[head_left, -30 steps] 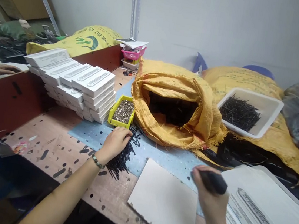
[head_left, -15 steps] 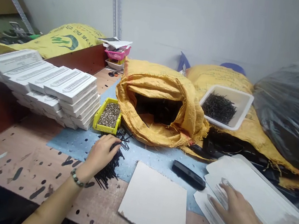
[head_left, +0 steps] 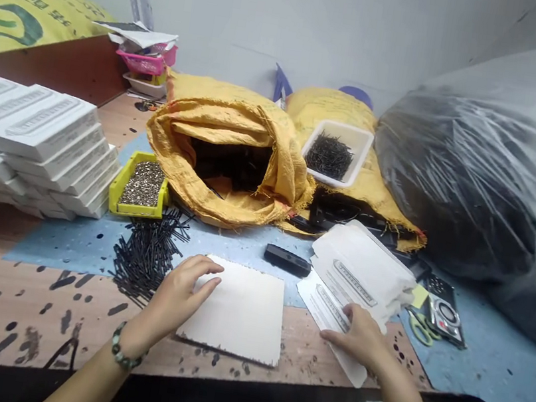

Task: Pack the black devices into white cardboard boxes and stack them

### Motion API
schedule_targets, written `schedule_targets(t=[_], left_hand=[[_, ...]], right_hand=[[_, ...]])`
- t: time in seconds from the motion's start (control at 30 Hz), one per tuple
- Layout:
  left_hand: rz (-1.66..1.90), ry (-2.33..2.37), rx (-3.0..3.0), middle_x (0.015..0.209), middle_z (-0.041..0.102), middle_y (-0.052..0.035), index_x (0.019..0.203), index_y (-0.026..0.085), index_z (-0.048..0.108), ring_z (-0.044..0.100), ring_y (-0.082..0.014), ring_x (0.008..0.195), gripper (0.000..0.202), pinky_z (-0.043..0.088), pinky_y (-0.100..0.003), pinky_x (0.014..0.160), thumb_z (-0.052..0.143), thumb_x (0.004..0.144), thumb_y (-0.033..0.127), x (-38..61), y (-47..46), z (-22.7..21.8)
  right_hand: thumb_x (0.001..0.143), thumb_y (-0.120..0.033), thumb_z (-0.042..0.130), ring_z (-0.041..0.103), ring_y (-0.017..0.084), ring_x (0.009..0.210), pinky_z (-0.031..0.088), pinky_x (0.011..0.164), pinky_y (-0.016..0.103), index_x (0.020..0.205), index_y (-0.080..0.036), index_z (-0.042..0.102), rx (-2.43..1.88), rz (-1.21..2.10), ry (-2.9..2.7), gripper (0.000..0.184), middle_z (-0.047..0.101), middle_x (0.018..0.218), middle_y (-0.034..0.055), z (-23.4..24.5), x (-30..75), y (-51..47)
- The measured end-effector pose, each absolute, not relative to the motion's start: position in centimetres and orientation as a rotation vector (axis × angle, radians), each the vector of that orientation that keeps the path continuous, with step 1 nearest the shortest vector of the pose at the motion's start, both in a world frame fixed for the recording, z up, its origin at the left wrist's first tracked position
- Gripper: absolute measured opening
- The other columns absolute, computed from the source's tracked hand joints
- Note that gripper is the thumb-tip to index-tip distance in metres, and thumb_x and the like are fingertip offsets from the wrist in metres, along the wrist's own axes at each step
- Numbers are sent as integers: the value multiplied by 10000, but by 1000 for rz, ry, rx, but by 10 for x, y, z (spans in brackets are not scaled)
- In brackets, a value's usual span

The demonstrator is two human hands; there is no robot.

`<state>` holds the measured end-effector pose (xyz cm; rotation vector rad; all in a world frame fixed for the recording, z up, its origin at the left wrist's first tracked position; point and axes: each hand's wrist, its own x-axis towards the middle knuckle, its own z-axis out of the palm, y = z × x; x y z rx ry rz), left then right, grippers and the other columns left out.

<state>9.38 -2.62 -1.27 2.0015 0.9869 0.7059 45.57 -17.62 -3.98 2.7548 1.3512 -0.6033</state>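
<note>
My left hand (head_left: pixel 184 292), with a beaded bracelet on the wrist, hovers at the left edge of a white square board (head_left: pixel 241 311). Its thumb stands apart from the fingers and nothing shows between them. Just left of it lies a pile of thin black rods (head_left: pixel 146 253). My right hand (head_left: pixel 361 339) rests over a flattened printed white carton (head_left: pixel 326 304), thumb and fingers apart. More flattened cartons (head_left: pixel 365 256) are stacked behind that one. Between the board and the cartons sits a black oblong case (head_left: pixel 288 260).
A yellow bin (head_left: pixel 135 210) holds small metal pieces beside stacked white boxes (head_left: pixel 56 136). Behind are an open orange woven sack (head_left: pixel 226 211), a white tray (head_left: pixel 361 158) of black pieces and a large plastic bag (head_left: pixel 459 169). Green-handled scissors (head_left: pixel 422 330) lie at the right.
The view has turned to the right. My left hand has moved off the black rods to the board's edge. My right hand has drawn back toward the near end of the front carton.
</note>
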Motion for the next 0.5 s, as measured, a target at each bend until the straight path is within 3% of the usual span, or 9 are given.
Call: schedule_targets(t=[0.13, 0.2, 0.33, 0.4, 0.43, 0.5], left_hand=[[681, 900, 1947, 973, 633, -49, 988, 254, 648, 583, -197, 938, 178, 470, -330, 856, 518, 876, 302, 101, -37, -11], [632, 867, 1873, 965, 629, -49, 976, 253, 654, 582, -186, 898, 177, 472, -317, 826, 523, 875, 314, 105, -42, -10], [536, 744, 1549, 1089, 608, -75, 1036, 250, 649, 577, -191, 973, 233, 467, -310, 847, 577, 845, 362, 127, -54, -8], [520, 594, 1325, 1243, 549, -96, 1169, 258, 598, 528, -226, 1128, 420, 452, -332, 913, 661, 779, 402, 144, -60, -6], [516, 506, 1208, 1288, 526, -105, 1221, 256, 567, 497, -246, 1185, 531, 441, -347, 943, 702, 737, 425, 152, -62, -5], [519, 365, 983, 1270, 551, -118, 1241, 227, 556, 485, -275, 1210, 635, 426, -373, 974, 739, 680, 462, 164, -63, -2]], right_hand=[[640, -487, 606, 598, 271, 826, 472, 718, 367, 754, -201, 541, 2867, -775, 1448, 314, 630, 859, 93, -34, 472, -194], [678, -497, 547, 584, 250, 736, 467, 668, 358, 666, -221, 521, 3037, -769, 1484, 278, 610, 727, 59, -23, 481, -206], [707, -531, 580, 581, 220, 661, 465, 568, 320, 821, -223, 581, 3759, -807, 1222, 328, 617, 714, 33, -2, 452, -205], [687, -553, 646, 579, 204, 610, 463, 504, 303, 873, -223, 598, 3810, -1384, 1149, 382, 634, 734, 28, 1, 407, -184], [684, -558, 669, 573, 198, 579, 462, 482, 302, 876, -216, 605, 3627, -1786, 1232, 397, 639, 727, 28, 0, 381, -171], [717, -547, 678, 584, 181, 619, 485, 533, 287, 849, -204, 603, 3345, -2256, 1526, 375, 644, 752, 25, -4, 330, -146]])
